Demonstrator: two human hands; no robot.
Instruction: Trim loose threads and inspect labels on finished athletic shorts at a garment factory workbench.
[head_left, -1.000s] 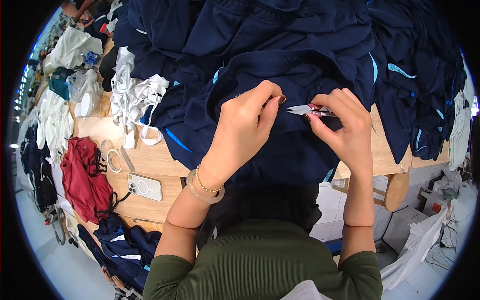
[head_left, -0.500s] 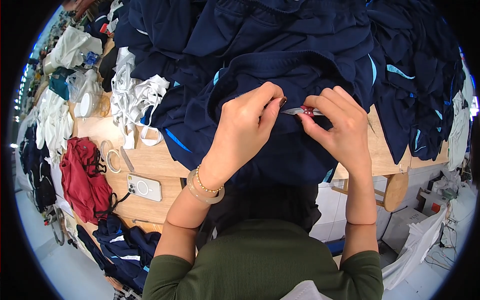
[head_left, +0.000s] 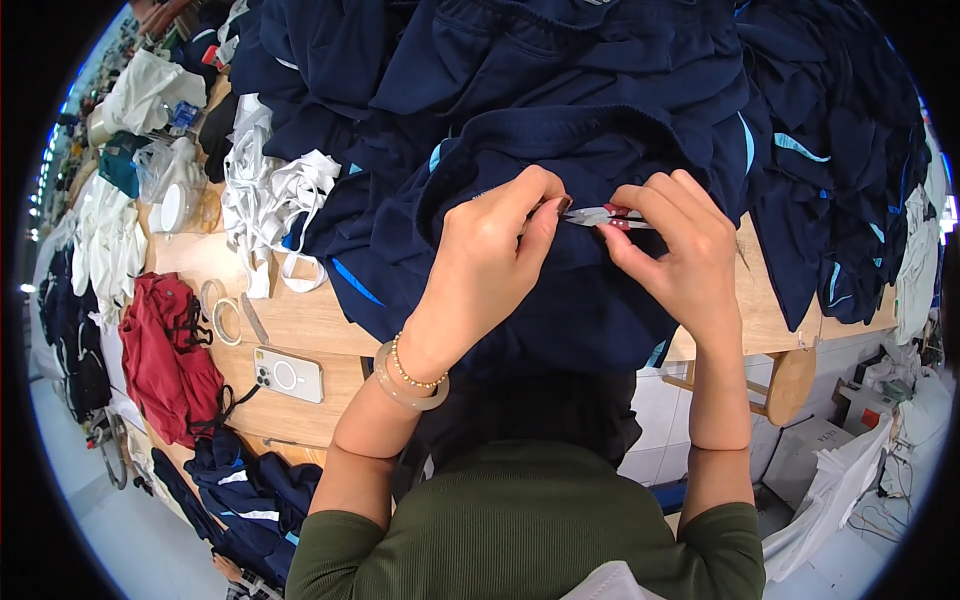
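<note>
My right hand (head_left: 685,245) grips a pair of thread snips (head_left: 592,216) with red wrapping around the middle. The blades point left and end close to the fingertips of my left hand (head_left: 500,230). That hand is closed in a pinch, and whatever sits between thumb and forefinger is too small to make out. Under both hands lies a navy blue garment (head_left: 590,300) with a gathered elastic waistband (head_left: 580,118) and light blue trim. The left fingers are just above the cloth inside the waistband.
More navy garments (head_left: 560,60) are heaped beyond and to the right. White straps (head_left: 300,185), a maroon bag (head_left: 170,350), a phone (head_left: 288,374) and a roll of tape (head_left: 227,320) lie on the left. A wooden stool (head_left: 790,385) stands at lower right; another person's hand (head_left: 226,567) shows at lower left.
The snips have moved slightly up, their blades are more visible, and their tips are nearer my left fingertips. Another person's hand has come into view at lower left.
</note>
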